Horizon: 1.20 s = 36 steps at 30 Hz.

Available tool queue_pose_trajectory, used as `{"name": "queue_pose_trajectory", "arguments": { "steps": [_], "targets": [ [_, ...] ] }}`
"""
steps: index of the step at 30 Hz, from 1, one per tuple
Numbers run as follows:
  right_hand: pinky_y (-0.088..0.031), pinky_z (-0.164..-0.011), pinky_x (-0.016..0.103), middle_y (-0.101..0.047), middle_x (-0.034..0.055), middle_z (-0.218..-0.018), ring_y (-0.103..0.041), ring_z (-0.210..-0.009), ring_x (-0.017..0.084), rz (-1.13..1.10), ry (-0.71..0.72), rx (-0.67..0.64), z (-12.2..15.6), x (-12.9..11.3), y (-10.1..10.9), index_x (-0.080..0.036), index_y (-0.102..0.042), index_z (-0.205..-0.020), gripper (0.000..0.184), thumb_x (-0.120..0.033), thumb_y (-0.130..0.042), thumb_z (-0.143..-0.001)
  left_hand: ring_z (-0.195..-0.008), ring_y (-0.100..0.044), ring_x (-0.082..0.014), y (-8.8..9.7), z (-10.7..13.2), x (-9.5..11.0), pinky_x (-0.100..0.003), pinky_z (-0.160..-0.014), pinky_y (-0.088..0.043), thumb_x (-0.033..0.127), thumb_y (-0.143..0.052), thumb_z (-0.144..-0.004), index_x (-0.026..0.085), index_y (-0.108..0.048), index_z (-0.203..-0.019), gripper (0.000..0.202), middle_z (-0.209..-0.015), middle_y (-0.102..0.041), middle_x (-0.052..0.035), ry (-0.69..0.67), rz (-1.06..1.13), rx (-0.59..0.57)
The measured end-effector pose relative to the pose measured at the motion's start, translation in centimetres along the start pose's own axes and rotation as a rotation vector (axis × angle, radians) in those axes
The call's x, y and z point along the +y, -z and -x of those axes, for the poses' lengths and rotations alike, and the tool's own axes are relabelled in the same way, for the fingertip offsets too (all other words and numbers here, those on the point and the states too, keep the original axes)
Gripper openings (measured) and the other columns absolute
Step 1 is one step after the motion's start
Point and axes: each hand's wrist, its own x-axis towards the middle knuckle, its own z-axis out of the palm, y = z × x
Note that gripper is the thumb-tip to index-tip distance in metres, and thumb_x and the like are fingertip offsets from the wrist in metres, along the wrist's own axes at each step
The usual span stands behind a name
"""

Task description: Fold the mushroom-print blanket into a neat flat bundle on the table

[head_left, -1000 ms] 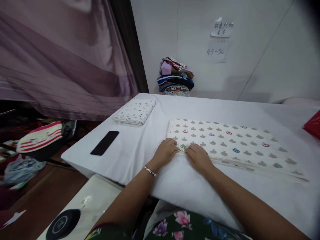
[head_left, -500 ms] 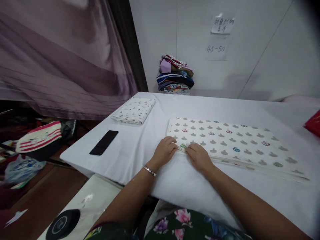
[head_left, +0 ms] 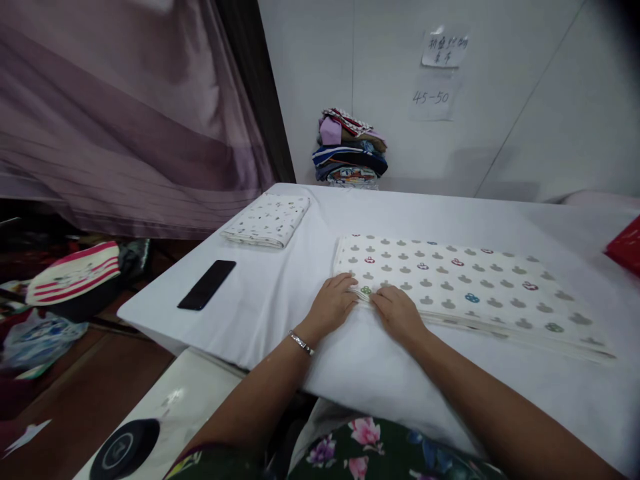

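A folded white cloth with grey, red, blue and green prints (head_left: pixel 465 290) lies flat on the white-covered table (head_left: pixel 280 293). My left hand (head_left: pixel 333 307) and my right hand (head_left: pixel 397 313) rest side by side at the cloth's near left corner. The fingers of both hands are curled and pinch the edge of its layers. A thin silver bracelet sits on my left wrist.
A smaller folded printed cloth (head_left: pixel 269 220) lies at the table's far left, and a black phone (head_left: pixel 207 285) near the left edge. A stack of folded clothes (head_left: pixel 350 150) stands against the wall. A red item (head_left: pixel 626 247) is at the right edge. Bags and clutter cover the floor at left.
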Motion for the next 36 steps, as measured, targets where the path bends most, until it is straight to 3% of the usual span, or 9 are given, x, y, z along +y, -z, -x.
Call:
{"name": "queue_pose_trajectory", "arguments": {
  "steps": [10, 23, 28, 36],
  "targets": [
    [-0.036, -0.07, 0.03, -0.06, 0.0079, -0.087, -0.048, -0.081, 0.019, 0.011, 0.014, -0.007, 0.09, -0.33, 0.17, -0.016, -0.063, -0.094, 0.022, -0.015, -0.041, -0.091, -0.124, -0.04, -0.0202, 0.74, 0.22, 0.28, -0.038, -0.097, -0.037, 0.018, -0.041, -0.09, 0.019, -0.063, -0.08, 0.025, -0.107, -0.061, -0.0034, -0.032, -0.016, -0.003],
    [-0.037, -0.071, 0.031, -0.059, 0.0081, -0.087, -0.049, -0.08, 0.019, -0.024, -0.023, -0.044, -0.29, -0.77, 0.47, -0.015, -0.062, -0.095, 0.02, -0.024, -0.044, -0.092, -0.113, -0.047, -0.0192, 0.75, -0.09, 0.05, -0.038, -0.095, -0.037, 0.019, -0.042, -0.089, 0.019, -0.059, -0.087, 0.016, -0.099, -0.062, -0.0039, -0.011, 0.08, 0.01],
    [-0.038, -0.07, 0.032, -0.061, 0.0087, -0.092, -0.05, -0.084, 0.02, -0.031, 0.006, 0.029, 0.03, -0.54, 0.44, -0.017, -0.058, -0.109, 0.025, -0.018, -0.039, -0.093, -0.109, -0.049, -0.0186, 0.88, -0.08, 0.13, -0.037, -0.094, -0.038, 0.018, -0.043, -0.088, 0.019, -0.056, -0.085, 0.014, -0.098, -0.061, -0.0042, 0.021, 0.105, -0.004],
    [-0.036, -0.072, 0.03, -0.061, 0.0071, -0.097, -0.049, -0.085, 0.018, -0.019, 0.034, -0.033, 0.21, -0.42, 0.52, -0.019, -0.062, -0.095, 0.023, -0.01, -0.043, -0.088, -0.106, -0.05, -0.0186, 0.65, -0.05, 0.05, -0.038, -0.093, -0.038, 0.018, -0.042, -0.088, 0.02, -0.056, -0.084, 0.015, -0.095, -0.06, -0.004, 0.022, 0.149, 0.012]
  ]
}}
